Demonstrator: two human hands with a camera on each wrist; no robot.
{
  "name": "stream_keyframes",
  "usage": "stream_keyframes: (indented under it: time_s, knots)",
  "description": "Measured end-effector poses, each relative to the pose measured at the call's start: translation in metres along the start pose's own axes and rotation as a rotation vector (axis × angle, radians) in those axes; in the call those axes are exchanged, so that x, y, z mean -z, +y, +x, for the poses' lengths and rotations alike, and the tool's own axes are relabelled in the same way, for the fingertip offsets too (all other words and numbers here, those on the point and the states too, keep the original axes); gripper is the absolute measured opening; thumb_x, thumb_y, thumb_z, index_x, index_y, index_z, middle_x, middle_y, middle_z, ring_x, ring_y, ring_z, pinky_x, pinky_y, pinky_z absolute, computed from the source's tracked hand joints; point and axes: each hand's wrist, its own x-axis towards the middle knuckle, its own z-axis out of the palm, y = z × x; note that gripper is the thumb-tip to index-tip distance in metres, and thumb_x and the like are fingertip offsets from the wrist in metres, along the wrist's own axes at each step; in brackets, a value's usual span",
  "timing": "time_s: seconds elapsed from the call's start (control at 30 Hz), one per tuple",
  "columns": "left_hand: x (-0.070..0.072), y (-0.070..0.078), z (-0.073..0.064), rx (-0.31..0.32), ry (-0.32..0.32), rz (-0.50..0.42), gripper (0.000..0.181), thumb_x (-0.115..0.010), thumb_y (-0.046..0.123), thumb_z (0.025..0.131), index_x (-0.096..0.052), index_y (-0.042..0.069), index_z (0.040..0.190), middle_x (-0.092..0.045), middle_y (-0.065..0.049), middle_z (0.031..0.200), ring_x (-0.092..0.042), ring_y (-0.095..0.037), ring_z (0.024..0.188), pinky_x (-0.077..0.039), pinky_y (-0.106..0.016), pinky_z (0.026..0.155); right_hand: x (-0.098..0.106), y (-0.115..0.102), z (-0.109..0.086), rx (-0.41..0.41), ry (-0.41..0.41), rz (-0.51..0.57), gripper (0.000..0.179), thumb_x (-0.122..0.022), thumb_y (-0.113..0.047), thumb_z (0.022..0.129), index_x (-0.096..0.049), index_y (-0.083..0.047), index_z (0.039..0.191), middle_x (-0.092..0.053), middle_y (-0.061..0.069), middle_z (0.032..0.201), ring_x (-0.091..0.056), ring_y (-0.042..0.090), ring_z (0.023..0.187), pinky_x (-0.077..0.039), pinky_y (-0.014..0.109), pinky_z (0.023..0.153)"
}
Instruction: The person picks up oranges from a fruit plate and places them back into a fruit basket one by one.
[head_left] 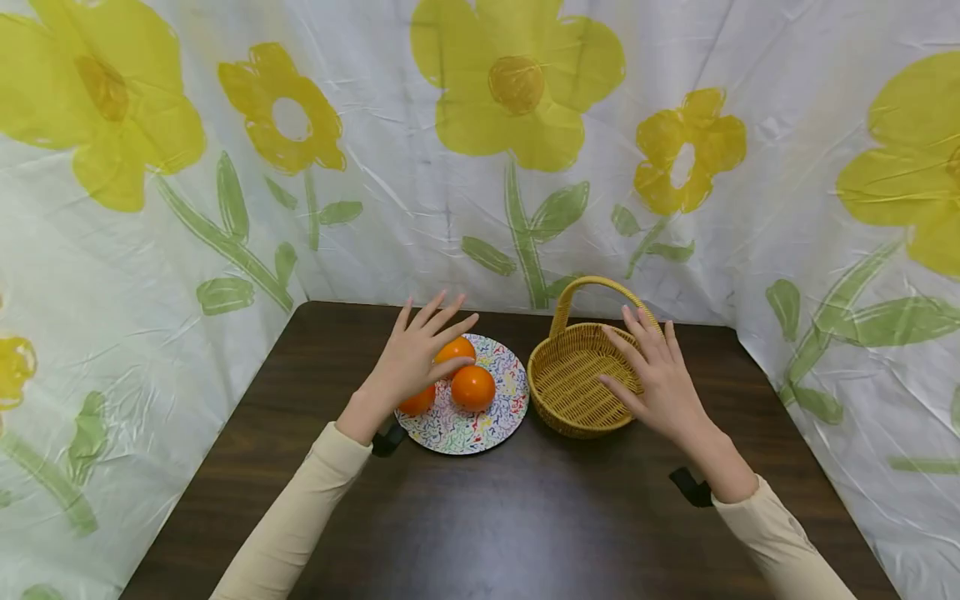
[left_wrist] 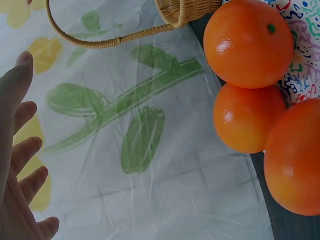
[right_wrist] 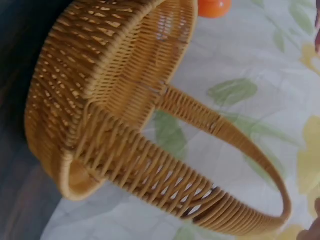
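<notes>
Mid-frame, we see left hand and right hand spread wide, empty, near the basket and oranges the plate probably stops rolling

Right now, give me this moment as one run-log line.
left hand: holds nothing, near oranges | right hand: holds nothing, near basket | oranges: three visible, on plate | basket: upright, beside plate

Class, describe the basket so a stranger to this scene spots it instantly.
Find the dark table before the flowered cloth. Near its far edge, right of the patterned plate of oranges, sits a round woven basket. Unlike the flat plate, it has raised walls and an arched handle.
</notes>
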Motion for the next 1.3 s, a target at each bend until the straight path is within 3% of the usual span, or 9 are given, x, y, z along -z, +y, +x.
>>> stream_keyframes:
  time_s: [0.23, 0.57, 0.8, 1.1, 1.3]
  knots:
    - [-0.005, -0.003, -0.013, 0.024, 0.008, -0.021, 0.058, -0.057, 0.048, 0.086, -0.044, 0.027, 0.139, -0.032, -0.004, 0.15, -0.022, -0.028, 0.139, -0.008, -0.057, 0.112, 0.003, 0.005, -0.013, -0.054, 0.119, 0.034, 0.071, -0.044, -0.055, 0.092, -0.035, -0.005, 0.142, -0.024, 0.018, 0.15, -0.019, 0.032, 0.14, -0.007, 0.061, 0.109]
    - [-0.01, -0.005, -0.024, 0.09, 0.012, -0.057, 0.059, -0.052, 0.054, 0.087, -0.045, 0.027, 0.139, -0.032, -0.004, 0.149, -0.018, -0.025, 0.141, -0.007, -0.058, 0.111, 0.008, 0.013, -0.033, -0.124, 0.209, 0.031, 0.08, -0.046, -0.056, 0.09, -0.028, 0.002, 0.143, -0.023, 0.02, 0.15, -0.02, 0.035, 0.139, -0.007, 0.057, 0.112]
    - [-0.011, -0.009, -0.036, 0.148, 0.018, -0.067, 0.061, -0.063, 0.048, 0.082, -0.047, 0.027, 0.137, -0.034, -0.004, 0.148, -0.022, -0.028, 0.14, -0.007, -0.058, 0.111, 0.008, 0.021, -0.05, -0.179, 0.241, 0.032, 0.083, -0.047, -0.057, 0.089, -0.024, 0.002, 0.144, -0.018, 0.017, 0.152, -0.017, 0.034, 0.14, -0.007, 0.058, 0.111]
    - [-0.018, -0.016, -0.055, 0.224, -0.02, -0.073, 0.062, -0.063, 0.046, 0.083, -0.046, 0.024, 0.138, -0.036, -0.006, 0.147, -0.025, -0.031, 0.138, -0.011, -0.06, 0.11, -0.001, 0.03, -0.071, -0.299, 0.161, 0.089, 0.094, -0.049, -0.064, 0.084, -0.015, -0.004, 0.148, -0.012, 0.015, 0.154, -0.011, 0.03, 0.142, -0.006, 0.058, 0.111]
    - [-0.028, -0.022, -0.069, 0.28, -0.054, -0.09, 0.062, -0.063, 0.045, 0.084, -0.044, 0.023, 0.139, -0.035, -0.007, 0.148, -0.024, -0.031, 0.138, -0.014, -0.061, 0.108, -0.015, 0.037, -0.085, -0.383, 0.078, 0.147, 0.101, -0.066, -0.052, 0.079, -0.009, -0.006, 0.149, -0.009, 0.014, 0.155, -0.011, 0.034, 0.141, -0.007, 0.056, 0.111]
